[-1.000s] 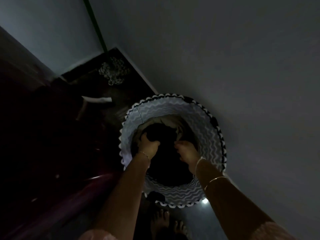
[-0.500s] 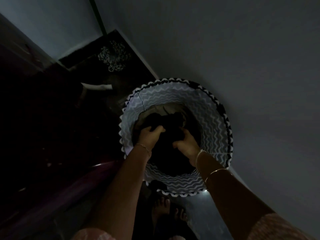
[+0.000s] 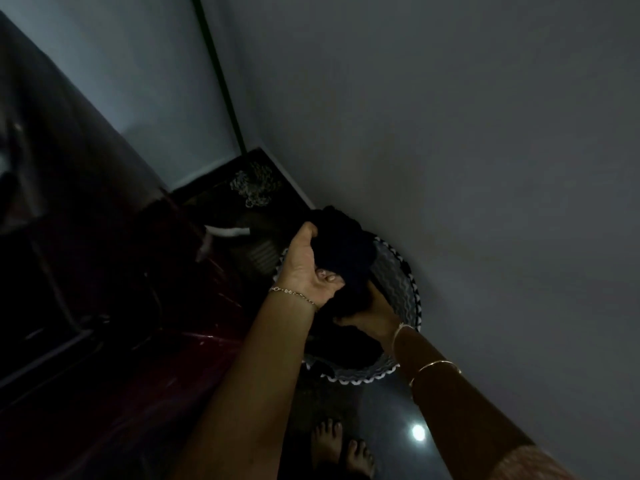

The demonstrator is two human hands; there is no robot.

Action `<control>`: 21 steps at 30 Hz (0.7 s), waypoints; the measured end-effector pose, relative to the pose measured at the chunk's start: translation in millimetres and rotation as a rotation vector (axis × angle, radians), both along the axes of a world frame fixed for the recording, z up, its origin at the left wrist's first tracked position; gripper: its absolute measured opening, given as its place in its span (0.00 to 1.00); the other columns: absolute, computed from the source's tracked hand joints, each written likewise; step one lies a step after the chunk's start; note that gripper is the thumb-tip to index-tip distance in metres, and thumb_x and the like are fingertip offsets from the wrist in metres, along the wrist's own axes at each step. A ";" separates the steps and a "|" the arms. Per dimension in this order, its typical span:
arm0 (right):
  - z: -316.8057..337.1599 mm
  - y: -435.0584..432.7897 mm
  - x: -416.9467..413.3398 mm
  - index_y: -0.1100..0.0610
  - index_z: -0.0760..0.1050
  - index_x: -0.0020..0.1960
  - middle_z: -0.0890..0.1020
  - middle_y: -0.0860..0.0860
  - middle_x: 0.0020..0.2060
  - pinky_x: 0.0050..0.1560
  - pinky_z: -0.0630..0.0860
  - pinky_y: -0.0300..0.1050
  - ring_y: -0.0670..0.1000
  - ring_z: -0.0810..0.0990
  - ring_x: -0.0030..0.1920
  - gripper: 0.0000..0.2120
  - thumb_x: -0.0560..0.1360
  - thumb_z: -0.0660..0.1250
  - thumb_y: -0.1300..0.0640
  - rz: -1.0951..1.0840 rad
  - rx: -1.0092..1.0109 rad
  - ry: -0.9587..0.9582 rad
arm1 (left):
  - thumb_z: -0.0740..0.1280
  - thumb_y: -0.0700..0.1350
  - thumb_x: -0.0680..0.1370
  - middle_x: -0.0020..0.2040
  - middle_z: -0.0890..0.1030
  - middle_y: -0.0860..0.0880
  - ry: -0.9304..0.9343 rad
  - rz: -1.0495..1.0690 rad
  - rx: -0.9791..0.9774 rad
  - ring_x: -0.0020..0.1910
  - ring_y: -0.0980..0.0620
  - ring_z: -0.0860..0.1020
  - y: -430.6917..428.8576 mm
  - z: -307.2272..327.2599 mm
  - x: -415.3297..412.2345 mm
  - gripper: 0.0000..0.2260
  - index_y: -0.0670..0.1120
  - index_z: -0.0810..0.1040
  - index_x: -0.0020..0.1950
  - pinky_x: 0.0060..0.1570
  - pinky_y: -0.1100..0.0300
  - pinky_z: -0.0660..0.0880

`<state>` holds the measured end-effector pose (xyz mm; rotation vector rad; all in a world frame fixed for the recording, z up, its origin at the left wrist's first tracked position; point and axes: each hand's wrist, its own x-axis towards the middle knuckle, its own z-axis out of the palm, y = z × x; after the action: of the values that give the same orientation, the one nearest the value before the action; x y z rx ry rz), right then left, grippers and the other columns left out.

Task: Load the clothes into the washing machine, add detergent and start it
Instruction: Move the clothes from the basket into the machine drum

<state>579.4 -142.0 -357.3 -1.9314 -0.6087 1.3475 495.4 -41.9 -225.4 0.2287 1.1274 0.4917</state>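
Black or deep navy cloth made up the bundle of clothes (image 3: 346, 251), which was held up over the far rim of the laundry basket (image 3: 398, 275). The basket was a round, soft-sided tub with grey and white zigzag bands on its inner wall and a scalloped black-and-white edge. Its hollow was mostly in shadow; dark fabric hung down into it from the bundle, and how much more lay at the bottom could not be made out.

The left hand (image 3: 306, 268) gripped the upper part of the bundle, thumb hooked over the top and fingers curled underneath, above the basket's left rim. A thin chain bracelet (image 3: 294, 295) sat on that wrist. The right hand (image 3: 372, 313) was lower, inside the basket's mouth, with its fingers closed round the trailing lower part of the same clothes. A gold bangle (image 3: 434, 368) circled that forearm.

The basket stood on a glossy floor (image 3: 391, 427) just beside a plain grey wall (image 3: 467, 150) on its right. Beyond the basket, in the corner, a mop head (image 3: 254, 188) rested on the floor with its green handle (image 3: 221, 81) rising along the wall. Left of the basket ran a dark red surface (image 3: 149, 382), too dim to identify. Nearer than the basket, two bare feet (image 3: 329, 441) stood on the floor.
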 end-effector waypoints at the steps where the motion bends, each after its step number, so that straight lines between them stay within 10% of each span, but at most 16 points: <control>1: 2.3 0.5 -0.6 0.51 0.66 0.71 0.77 0.51 0.63 0.63 0.74 0.57 0.54 0.76 0.63 0.56 0.44 0.81 0.50 0.007 0.019 0.003 | 0.65 0.54 0.74 0.29 0.75 0.47 -0.011 0.028 -0.010 0.26 0.55 0.62 2.7 15.0 0.0 0.18 0.43 0.79 0.32 0.31 0.61 0.64; 5: 65.4 2.0 -5.4 0.50 0.64 0.72 0.75 0.49 0.65 0.65 0.73 0.55 0.53 0.74 0.65 0.57 0.47 0.81 0.44 -0.068 0.060 -0.030 | 0.66 0.57 0.74 0.33 0.72 0.47 -0.065 0.063 -0.018 0.30 0.53 0.64 5.1 78.8 3.5 0.21 0.40 0.80 0.31 0.39 0.60 0.65; 11: 161.0 9.8 5.1 0.64 0.72 0.62 0.78 0.53 0.54 0.55 0.74 0.47 0.53 0.77 0.52 0.15 0.76 0.67 0.61 -0.163 0.089 0.006 | 0.64 0.54 0.77 0.20 0.65 0.51 -0.159 -0.030 0.070 0.18 0.57 0.57 5.1 165.6 -2.7 0.25 0.43 0.75 0.22 0.32 0.66 0.59; 21: 282.1 14.3 62.8 0.62 0.76 0.47 0.78 0.57 0.39 0.36 0.71 0.46 0.51 0.73 0.35 0.04 0.78 0.62 0.64 -0.198 0.259 -0.109 | 0.58 0.45 0.80 0.39 0.74 0.50 -0.115 0.085 0.092 0.24 0.56 0.64 20.1 195.5 -53.4 0.06 0.45 0.72 0.53 0.25 0.65 0.64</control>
<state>642.2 -127.7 -75.2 -1.8084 -0.5958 0.9944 441.9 -21.9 -29.8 0.2297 1.0064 0.6255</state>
